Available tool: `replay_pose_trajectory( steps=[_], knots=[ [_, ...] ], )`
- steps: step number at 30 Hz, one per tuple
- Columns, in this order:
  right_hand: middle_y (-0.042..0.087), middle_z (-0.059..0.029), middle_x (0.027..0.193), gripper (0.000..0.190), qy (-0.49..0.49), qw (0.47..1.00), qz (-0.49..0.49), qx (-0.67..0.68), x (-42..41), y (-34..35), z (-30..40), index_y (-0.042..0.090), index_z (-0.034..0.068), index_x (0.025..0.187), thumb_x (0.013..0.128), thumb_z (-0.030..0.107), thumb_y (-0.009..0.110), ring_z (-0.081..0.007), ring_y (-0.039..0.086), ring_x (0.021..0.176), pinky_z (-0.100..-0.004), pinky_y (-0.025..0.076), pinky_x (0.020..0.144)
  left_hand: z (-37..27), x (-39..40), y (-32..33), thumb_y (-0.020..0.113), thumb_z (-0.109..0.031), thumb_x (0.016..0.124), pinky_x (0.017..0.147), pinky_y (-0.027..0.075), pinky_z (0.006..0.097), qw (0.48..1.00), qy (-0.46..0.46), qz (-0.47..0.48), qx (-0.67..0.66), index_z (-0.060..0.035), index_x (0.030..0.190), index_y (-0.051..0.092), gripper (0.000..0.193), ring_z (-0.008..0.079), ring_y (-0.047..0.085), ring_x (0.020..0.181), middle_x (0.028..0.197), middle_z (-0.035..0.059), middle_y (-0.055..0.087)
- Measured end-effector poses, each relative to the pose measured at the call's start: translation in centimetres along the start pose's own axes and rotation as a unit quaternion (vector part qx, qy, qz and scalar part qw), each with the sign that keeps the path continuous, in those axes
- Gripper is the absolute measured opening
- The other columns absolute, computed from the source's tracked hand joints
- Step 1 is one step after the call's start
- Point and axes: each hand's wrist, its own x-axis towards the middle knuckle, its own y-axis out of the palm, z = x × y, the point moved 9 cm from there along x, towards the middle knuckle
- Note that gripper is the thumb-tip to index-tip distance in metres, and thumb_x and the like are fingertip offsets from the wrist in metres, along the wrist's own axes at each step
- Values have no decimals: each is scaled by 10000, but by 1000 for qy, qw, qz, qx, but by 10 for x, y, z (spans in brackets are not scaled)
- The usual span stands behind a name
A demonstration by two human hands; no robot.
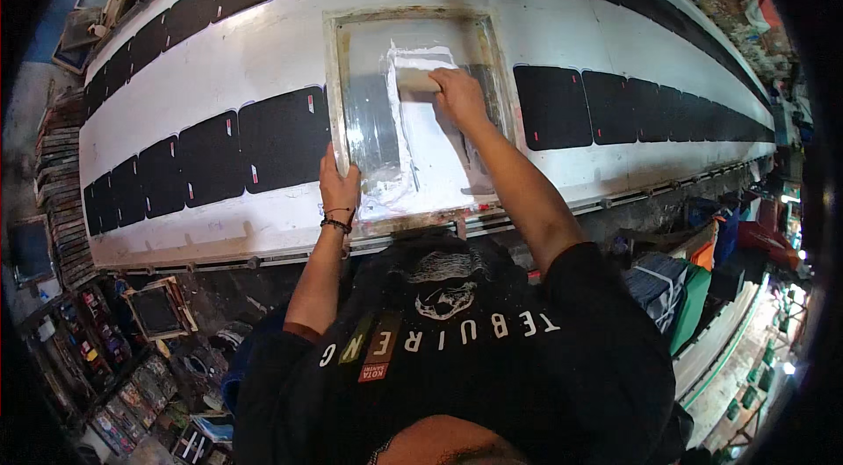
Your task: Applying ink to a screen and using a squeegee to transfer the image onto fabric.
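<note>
A wooden-framed printing screen (334,70) lies on a long white table (263,43) in front of me. My left hand (340,185) grips the lower left side of its frame, and a dark beaded bracelet circles that wrist. In my right hand (460,99) is a squeegee (417,80) with a pale, wood-like handle, resting on the mesh in the upper half of the screen. White ink (428,136) covers the middle of the mesh and is smeared around its edges. Black flat panels (283,139) with small red-and-white marks run in rows along the table.
The table's front rail (283,261) runs close to my body. At the far left stand stacked frames (62,188); another framed screen (158,310) sits low beside the table. A strapped dark bundle (655,290) is at the right. More black panels (553,108) continue rightward.
</note>
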Motion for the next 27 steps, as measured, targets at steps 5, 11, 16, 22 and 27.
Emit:
replay_pose_trajectory(
  steps=[5, 11, 16, 22, 27],
  knots=[
    [762, -143, 1162, 328, 246, 952, 168, 69, -8, -21, -17, 789, 62, 1107, 840, 244, 733, -369, 673, 1147, -464, 540, 970, 29, -16, -16, 657, -160, 909, 1057, 485, 437, 995, 0, -99, 5, 6, 1531, 485, 666, 398, 627, 1201, 1291, 237, 615],
    [756, -215, 1070, 372, 355, 905, -22, 233, -211, -64, -298, 797, 41, 1025, 827, 356, 776, -362, 708, 1056, -453, 542, 937, -52, -2, 92, 644, -160, 886, 1056, 477, 464, 992, 82, -95, -27, 18, 1513, 490, 670, 411, 612, 1205, 1293, 254, 602],
    [647, -35, 811, 317, 520, 802, 55, 290, -185, -120, -330, 743, 14, 1055, 858, 257, 692, -169, 605, 726, -337, 458, 641, -91, -19, 169, 642, -148, 908, 1071, 473, 466, 995, 36, -88, -26, 16, 1548, 438, 691, 421, 587, 1224, 1323, 254, 566],
    [719, -155, 1090, 432, 501, 811, -3, 302, -257, -140, -351, 731, 2, 1203, 839, 232, 698, -282, 671, 983, -369, 525, 879, -93, -43, 192, 694, -197, 907, 1093, 449, 483, 996, 49, -61, -38, 0, 1537, 453, 704, 426, 558, 1256, 1351, 247, 554],
    [724, -241, 1240, 472, 460, 844, 12, 277, -252, -135, -336, 748, 34, 1261, 846, 256, 708, -391, 674, 1148, -429, 477, 1066, -102, -37, 201, 714, -194, 865, 1137, 383, 534, 985, 65, -74, 144, 0, 1489, 494, 689, 435, 490, 1334, 1479, 234, 480]
  ],
)
